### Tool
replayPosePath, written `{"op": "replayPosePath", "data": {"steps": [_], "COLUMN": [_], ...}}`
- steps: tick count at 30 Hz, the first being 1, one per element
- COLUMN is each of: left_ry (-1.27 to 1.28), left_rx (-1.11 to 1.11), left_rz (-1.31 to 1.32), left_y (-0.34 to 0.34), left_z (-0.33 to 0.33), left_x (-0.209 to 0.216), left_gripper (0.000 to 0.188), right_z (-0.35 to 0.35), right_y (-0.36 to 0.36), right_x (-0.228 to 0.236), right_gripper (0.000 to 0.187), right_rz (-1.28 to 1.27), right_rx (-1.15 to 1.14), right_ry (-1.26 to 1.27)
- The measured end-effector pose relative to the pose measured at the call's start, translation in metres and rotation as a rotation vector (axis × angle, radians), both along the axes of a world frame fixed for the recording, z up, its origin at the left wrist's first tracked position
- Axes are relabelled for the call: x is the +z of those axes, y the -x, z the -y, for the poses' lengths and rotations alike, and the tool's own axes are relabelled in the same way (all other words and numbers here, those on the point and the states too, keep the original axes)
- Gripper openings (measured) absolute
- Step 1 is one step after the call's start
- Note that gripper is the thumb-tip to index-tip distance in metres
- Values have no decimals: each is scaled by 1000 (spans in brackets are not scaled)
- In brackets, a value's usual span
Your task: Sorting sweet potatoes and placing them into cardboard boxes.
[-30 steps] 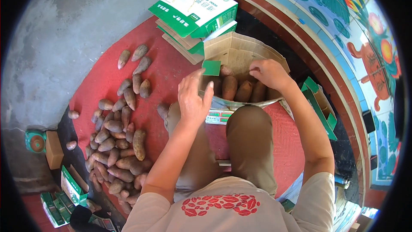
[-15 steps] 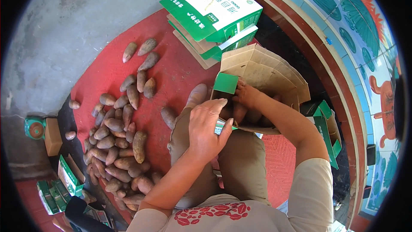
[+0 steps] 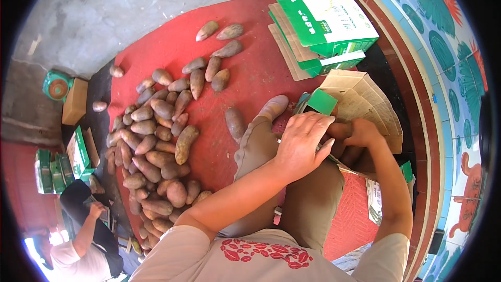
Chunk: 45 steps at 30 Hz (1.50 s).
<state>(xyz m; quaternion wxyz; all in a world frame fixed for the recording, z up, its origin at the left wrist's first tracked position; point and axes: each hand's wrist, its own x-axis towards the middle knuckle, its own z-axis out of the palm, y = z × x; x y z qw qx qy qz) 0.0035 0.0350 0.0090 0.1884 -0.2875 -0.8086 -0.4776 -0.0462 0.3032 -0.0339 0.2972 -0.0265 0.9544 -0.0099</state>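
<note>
While the left hand (image 3: 302, 141) hovers at the box's (image 3: 365, 94) near left corner, thumb and fingers apart, the right hand (image 3: 364, 133) has its fingers clamped on a tuber (image 3: 340, 130) inside; easing it down gently should avoid bruises. The pile (image 3: 151, 159) lies along the mat's (image 3: 255, 68) left edge.

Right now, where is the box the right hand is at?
In the head view, the open box is right of centre, between the stacked cartons and the right knee.

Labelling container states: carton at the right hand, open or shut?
Open: the carton shows its bare brown inside, and the right hand touches a tuber at the opening.
</note>
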Motion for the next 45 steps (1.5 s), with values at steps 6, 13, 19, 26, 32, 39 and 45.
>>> {"op": "replayPosePath", "data": {"steps": [6,13,19,26,32,39,45], "left_ry": [73,275,469,743,1090,1338,1293], "left_rx": [-4,222,396,695,838,623,653], "left_rz": [-5,-381,-439,89,777,1079,1159], "left_y": [-1,-7,-23,-96,-167,-213,-189], "left_z": [-2,17,110,254,323,318,318], "left_x": [4,9,18,-78,-176,-227,-223], "left_gripper": [66,78,46,71,89,76,77], "right_z": [3,105,162,144,102,80,59], "right_y": [-51,-77,-81,-101,-137,-175,-207], "right_x": [108,155,133,116,90,73,51], "right_gripper": [70,62,63,54,41,28,23], "right_rz": [-379,-381,-191,-442,-449,-615,-687], "right_rx": [-214,-38,-112,-67,-283,-367,-422], "right_ry": [425,785,1313,1215,1141,944,831]}}
